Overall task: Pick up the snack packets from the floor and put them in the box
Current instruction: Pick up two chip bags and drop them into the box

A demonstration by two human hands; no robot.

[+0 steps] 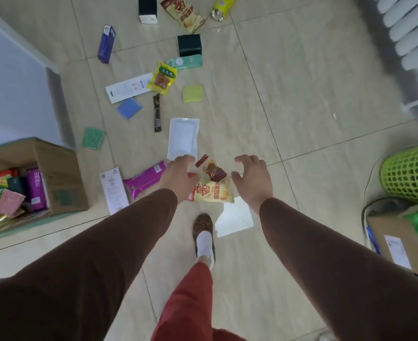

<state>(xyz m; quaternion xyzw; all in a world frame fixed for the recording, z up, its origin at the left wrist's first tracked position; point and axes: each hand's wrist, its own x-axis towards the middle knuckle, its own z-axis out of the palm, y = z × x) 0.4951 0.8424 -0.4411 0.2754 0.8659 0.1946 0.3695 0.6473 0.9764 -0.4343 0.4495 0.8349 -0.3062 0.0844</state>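
Note:
A red-brown snack packet (212, 170) lies on top of a yellow and red chip bag (214, 193) on the tiled floor, right between my hands. My left hand (179, 174) hovers with fingers spread and covers the bag's left edge. My right hand (252, 179) is just right of the packets, fingers curled apart and holding nothing. The open cardboard box (63, 183) stands at the left with several packets inside. More packets lie ahead: a magenta one (145, 179), a white pouch (182, 139), a yellow one (162, 78) and another chip bag (184, 13).
Small cartons, cards and a dark stick pack (156, 113) are scattered across the far floor. A green basket (412, 173) and a second cardboard box (394, 232) sit at the right. A radiator (412, 33) is at top right. My foot (203, 232) stands just behind the packets.

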